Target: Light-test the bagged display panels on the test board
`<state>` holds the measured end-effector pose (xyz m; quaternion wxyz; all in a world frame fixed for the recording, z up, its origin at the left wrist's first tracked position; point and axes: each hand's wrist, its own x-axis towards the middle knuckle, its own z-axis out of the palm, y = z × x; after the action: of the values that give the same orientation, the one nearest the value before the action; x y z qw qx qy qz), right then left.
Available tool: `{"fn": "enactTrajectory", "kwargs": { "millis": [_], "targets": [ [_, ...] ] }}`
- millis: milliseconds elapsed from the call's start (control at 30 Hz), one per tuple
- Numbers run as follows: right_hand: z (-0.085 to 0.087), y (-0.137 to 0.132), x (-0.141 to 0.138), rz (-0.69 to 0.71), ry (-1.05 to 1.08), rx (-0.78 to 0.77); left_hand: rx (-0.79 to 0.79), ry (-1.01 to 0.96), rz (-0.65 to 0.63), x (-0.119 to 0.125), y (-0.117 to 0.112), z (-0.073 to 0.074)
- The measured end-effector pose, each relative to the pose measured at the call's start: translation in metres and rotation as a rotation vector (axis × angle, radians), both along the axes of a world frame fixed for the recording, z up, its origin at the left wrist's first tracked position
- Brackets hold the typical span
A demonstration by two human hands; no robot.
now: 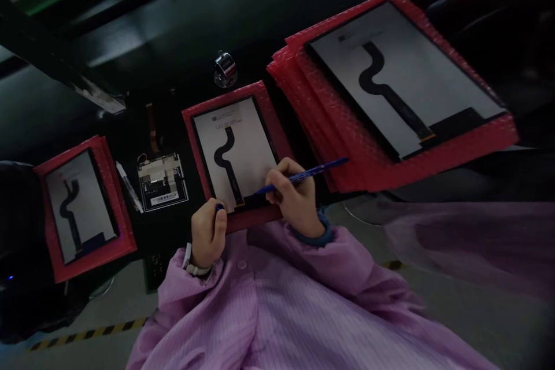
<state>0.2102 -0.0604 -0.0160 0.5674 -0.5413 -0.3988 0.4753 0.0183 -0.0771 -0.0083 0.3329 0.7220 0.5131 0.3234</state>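
My right hand (293, 196) is closed round a blue pen (312, 172), its tip down at the lower edge of a white display panel (243, 147) with a black curved flex cable. The panel lies on a red bubble-wrap sheet (197, 144) in the middle of the dark bench. My left hand (208, 232) is curled into a fist at the panel's lower left corner, pinching a small blue thing, perhaps a pen cap. Both arms wear purple striped sleeves.
A stack of red bubble-wrap sheets (329, 144) at right carries a larger-looking panel (407, 81). Another panel on red wrap (82, 208) lies at left. Between them sit a small circuit board fixture (162, 180), a white pen (129, 187) and a metal tally counter (225, 67).
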Motion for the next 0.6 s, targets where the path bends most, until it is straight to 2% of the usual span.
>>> {"fn": "enactTrajectory", "kwargs": {
  "millis": [67, 133, 233, 333, 400, 433, 467, 567, 600],
  "targets": [
    [0.010, -0.001, 0.013, 0.021, 0.191, 0.024, 0.017, 0.014, -0.001, -0.001, 0.000, 0.000],
    [0.026, -0.004, 0.032, 0.042, 0.226, 0.142, 0.032, 0.015, -0.002, -0.002, 0.001, -0.001],
    [0.052, -0.008, 0.071, -0.031, 0.030, 0.424, 0.033, -0.018, -0.011, -0.004, 0.002, -0.004],
    [0.068, -0.004, 0.121, -0.261, -0.199, 0.629, 0.024, -0.037, -0.018, -0.007, 0.004, -0.008],
    [0.069, 0.005, 0.157, -0.477, -0.292, 0.602, 0.025, -0.029, -0.020, -0.007, 0.006, -0.010],
    [0.066, 0.011, 0.174, -0.548, -0.342, 0.518, 0.029, -0.025, -0.021, -0.008, 0.007, -0.011],
    [0.063, 0.018, 0.190, -0.551, -0.419, 0.382, 0.037, -0.021, -0.023, -0.008, 0.008, -0.011],
    [0.050, 0.039, 0.221, -0.505, -0.493, 0.177, 0.083, 0.002, -0.027, -0.008, 0.010, -0.011],
    [0.046, 0.045, 0.226, -0.564, -0.489, 0.162, 0.101, 0.013, -0.029, -0.008, 0.011, -0.011]
  ]
}}
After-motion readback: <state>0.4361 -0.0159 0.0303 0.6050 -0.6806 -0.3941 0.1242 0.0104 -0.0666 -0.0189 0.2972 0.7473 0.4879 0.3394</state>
